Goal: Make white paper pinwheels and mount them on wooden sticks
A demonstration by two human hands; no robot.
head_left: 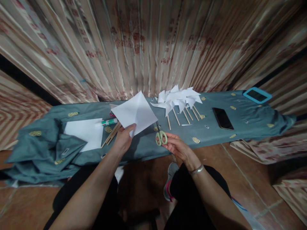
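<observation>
My left hand (pixel 125 136) pinches a square sheet of white paper (pixel 136 111) by its near corner, thumb on top. The sheet is held above the cloth with one corner pointing away from me and creases meeting near its middle. My right hand (pixel 176 143) grips a pair of scissors (pixel 161 138) by one of its pale green handle loops. Their dark blades point away from me, close to the paper's right corner. Beyond my right hand lie several white paper pinwheels (pixel 178 97) on thin wooden sticks, overlapping in a row.
A grey-green cloth (pixel 153 150) covers the narrow table. On its left are white paper (pixel 81 131), a green glue stick (pixel 109 122) and several wooden sticks (pixel 111 134). A dark phone (pixel 223 118) and a blue-framed tablet (pixel 257 95) lie right. Curtains (pixel 134 48) hang behind.
</observation>
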